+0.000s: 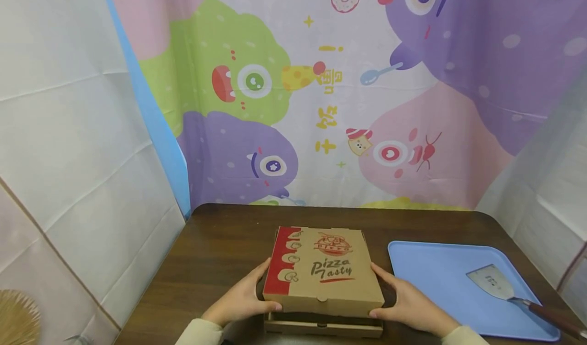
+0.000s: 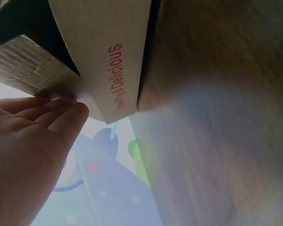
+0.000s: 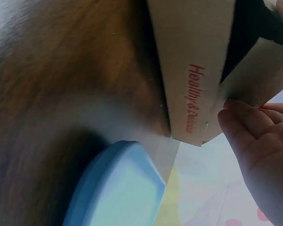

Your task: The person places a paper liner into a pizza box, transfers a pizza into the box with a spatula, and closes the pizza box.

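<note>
A brown cardboard pizza box [image 1: 323,328] sits on the table with its printed lid [image 1: 339,294] partly raised at the front. My left hand [image 1: 245,294] holds the lid's left side, thumb at the front corner. On the opposite side my right hand [image 1: 415,304] grips the lid in the same way. Both wrist views show a dark wedge-shaped gap between the lid's side flap [image 2: 30,66] and the box wall [image 3: 191,61], narrowing toward the back. What lies inside the box is hidden.
To the right, a blue tray [image 1: 426,279] lies on the dark wooden table [image 1: 220,243]. A pizza server [image 1: 492,282] with a brown handle rests on it, the handle reaching past the tray's edge. Behind hangs a cartoon-printed curtain [image 1: 330,182]. A straw-coloured object [image 1: 18,317] shows at lower left.
</note>
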A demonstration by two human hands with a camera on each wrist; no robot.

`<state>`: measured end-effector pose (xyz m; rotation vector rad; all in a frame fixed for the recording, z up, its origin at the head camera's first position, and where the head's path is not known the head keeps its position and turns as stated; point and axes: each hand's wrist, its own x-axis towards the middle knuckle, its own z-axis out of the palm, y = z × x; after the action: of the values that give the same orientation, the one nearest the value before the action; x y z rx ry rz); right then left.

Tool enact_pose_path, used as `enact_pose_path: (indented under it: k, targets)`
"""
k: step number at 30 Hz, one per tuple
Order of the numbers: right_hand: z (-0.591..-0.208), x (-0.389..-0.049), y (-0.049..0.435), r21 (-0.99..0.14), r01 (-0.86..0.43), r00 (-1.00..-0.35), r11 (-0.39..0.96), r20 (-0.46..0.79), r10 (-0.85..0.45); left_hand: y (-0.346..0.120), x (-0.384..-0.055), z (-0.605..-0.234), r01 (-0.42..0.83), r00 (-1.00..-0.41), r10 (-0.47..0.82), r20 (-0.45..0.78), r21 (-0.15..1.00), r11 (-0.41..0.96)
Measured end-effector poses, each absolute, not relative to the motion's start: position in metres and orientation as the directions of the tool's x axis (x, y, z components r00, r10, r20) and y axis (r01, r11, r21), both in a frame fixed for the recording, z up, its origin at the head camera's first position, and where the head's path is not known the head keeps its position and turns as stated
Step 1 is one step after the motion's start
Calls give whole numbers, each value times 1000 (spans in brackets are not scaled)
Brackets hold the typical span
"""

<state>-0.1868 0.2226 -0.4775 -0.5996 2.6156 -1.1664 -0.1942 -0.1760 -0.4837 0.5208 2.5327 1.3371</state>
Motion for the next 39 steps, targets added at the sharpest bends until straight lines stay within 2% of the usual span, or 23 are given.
enact_pose_path:
  k: [8,20,29,39]
  targets:
    - [-488,-184,222,-655,-360,-887,664,18,-462,-175,-191,-490,283,-896,443,14,789,546]
    - [-492,-179,220,-654,-344,-887,674,-10,-462,-172,-188,-497,306,-893,449,20,758,576]
    - [-493,-178,220,-674,-322,-882,665,-43,-469,-170,-185,-496,300,-893,449,13,762,574]
    - [-494,-175,210,-667,-248,-923,702,-58,-381,-167,-184,-492,217,-912,406,-55,775,594]
